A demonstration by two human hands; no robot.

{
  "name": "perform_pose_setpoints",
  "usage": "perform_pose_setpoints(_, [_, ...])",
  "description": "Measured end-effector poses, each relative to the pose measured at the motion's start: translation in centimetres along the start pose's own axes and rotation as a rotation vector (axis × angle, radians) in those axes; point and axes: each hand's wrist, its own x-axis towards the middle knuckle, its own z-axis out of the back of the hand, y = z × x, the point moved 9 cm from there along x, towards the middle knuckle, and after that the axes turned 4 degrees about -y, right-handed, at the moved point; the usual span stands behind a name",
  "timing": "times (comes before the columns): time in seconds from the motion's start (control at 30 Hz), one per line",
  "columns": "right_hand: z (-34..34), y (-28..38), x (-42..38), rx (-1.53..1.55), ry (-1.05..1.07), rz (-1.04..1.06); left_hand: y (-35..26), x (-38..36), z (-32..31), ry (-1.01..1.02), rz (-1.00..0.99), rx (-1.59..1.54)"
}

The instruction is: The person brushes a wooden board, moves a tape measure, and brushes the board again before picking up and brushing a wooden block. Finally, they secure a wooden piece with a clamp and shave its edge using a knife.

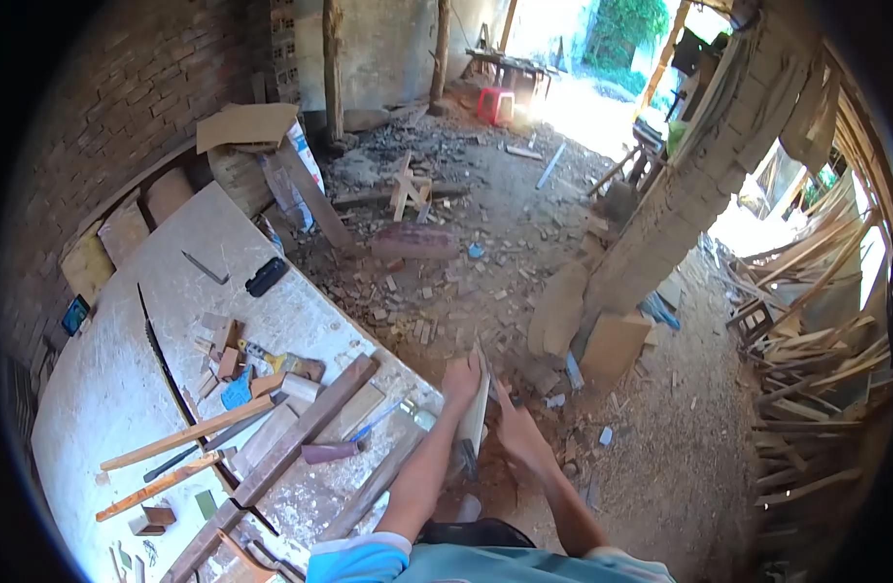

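The person stands at the end of a workbench (126,389) and holds a thin wooden board (477,408) upright, just past the corner of the bench. The left hand (460,377) is on the top part of the board with fingers closed around its edge. The right hand (517,432) is just beside the board on the other side; its fingers look stretched out along the wood, but I cannot tell if they really press it or only rest near it. The lower end of the board is hidden behind the left forearm, so what it stands on is not visible.

To do this step well, I think the left hand should keep a firm hold near the top so the board does not tilt, and the right hand should stay flat against the face, with fingertips away from the thin edge. The board is narrow and light, so it may twist easily; steady, even pressure from both sides is better than a strong squeeze.

On the bench lie a long curved saw blade (160,360), several wooden strips (189,434), a blue pen (377,424) and small offcuts (223,360). The ground (485,243) is covered with wood chips, so the feet need care
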Motion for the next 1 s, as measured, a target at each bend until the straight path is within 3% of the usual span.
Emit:
perform_pose_setpoints(0.13, [-4.2,-4.2,5.8,0.033,-0.044,-0.105,-0.6,-0.5,0.3,0.054,0.002,-0.004])
perform_pose_setpoints(0.17, [-3.6,-4.0,4.0,-0.049,-0.084,0.011,-0.6,-0.5,0.4,0.037,0.008,0.023])
perform_pose_setpoints(0.23, [-0.7,-1.0,-2.4,-0.083,-0.01,0.008,-0.4,0.2,1.0,0.008,0.0,0.036])
perform_pose_setpoints(0.33, [0.3,1.0,-3.2,-0.165,-0.314,0.403,-0.5,-0.3,0.2,-0.011,-0.013,0.021])
perform_pose_setpoints(0.37, [-1.5,-1.9,-0.4,-0.053,-0.08,0.052,-0.5,-0.2,0.2,-0.012,-0.028,0.033])
perform_pose_setpoints(0.4, [-3.9,-4.6,3.4,0.081,-0.179,0.154,-0.5,-0.1,0.2,-0.012,-0.04,0.042])
perform_pose_setpoints(0.43, [-5.2,-6.1,5.4,0.035,-0.208,0.089,-0.6,-0.4,0.3,0.009,-0.029,0.027])
perform_pose_setpoints(0.63, [-4.6,-5.1,-5.0,0.051,-0.082,-0.084,-0.7,-0.1,0.5,-0.043,-0.076,-0.003])
perform_pose_setpoints(0.67, [-4.9,-5.4,-5.5,0.072,-0.044,-0.142,-0.3,0.3,0.2,-0.047,-0.063,0.007])
perform_pose_setpoints(0.7, [-4.1,-4.4,-4.0,0.108,-0.217,0.051,0.4,0.8,-0.4,-0.046,-0.055,0.019])
perform_pose_setpoints(0.8, [-5.1,-5.4,2.3,0.134,-0.152,0.003,0.0,0.2,-0.5,-0.005,-0.022,-0.019])
perform_pose_setpoints(0.9, [-4.8,-5.1,-1.4,0.07,-0.195,0.031,0.1,0.2,-0.2,-0.023,-0.029,-0.004])
perform_pose_setpoints(1.0, [-5.0,-6.0,-5.5,0.048,-0.051,-0.073,0.5,0.8,-0.5,-0.043,-0.036,0.04])
